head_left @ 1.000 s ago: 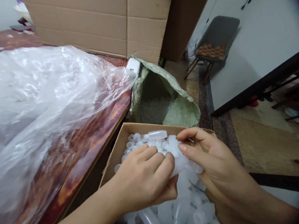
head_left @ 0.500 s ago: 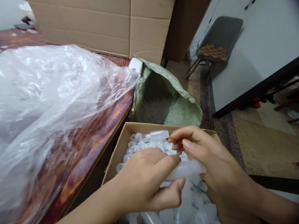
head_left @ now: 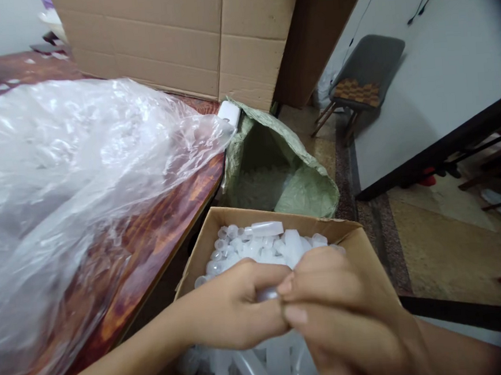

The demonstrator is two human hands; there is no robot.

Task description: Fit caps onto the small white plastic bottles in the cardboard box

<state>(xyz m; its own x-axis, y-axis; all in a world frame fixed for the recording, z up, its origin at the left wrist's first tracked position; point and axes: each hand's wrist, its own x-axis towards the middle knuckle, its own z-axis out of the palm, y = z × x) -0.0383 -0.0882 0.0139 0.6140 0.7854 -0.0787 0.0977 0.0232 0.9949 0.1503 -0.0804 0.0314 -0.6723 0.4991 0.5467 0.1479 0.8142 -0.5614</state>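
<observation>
Both my hands meet above an open cardboard box (head_left: 235,214) filled with translucent white plastic tubes (head_left: 250,372). My left hand (head_left: 231,307) is closed round one plastic tube (head_left: 267,293), a short stretch of which shows between thumb and forefinger. Against the end of that tube press the bent fingers of my right hand (head_left: 335,305), which is slightly blurred. Whether a small part sits inside the right fingers is hidden. One tube (head_left: 266,228) lies crosswise on top of the pile near the box's far wall, among several round tube ends.
A clear plastic sheet (head_left: 77,143) covers much of the reddish wooden table (head_left: 152,259) at left. Behind the box stands an open green woven sack (head_left: 307,191), beside a white object (head_left: 229,114). Large cardboard (head_left: 156,39) rises at the back; a grey chair (head_left: 369,65) is at right.
My right hand has moved down and toward me, closing its fingers at the tube's end by my left hand. The left thumb and forefinger have come closer together round the tube.
</observation>
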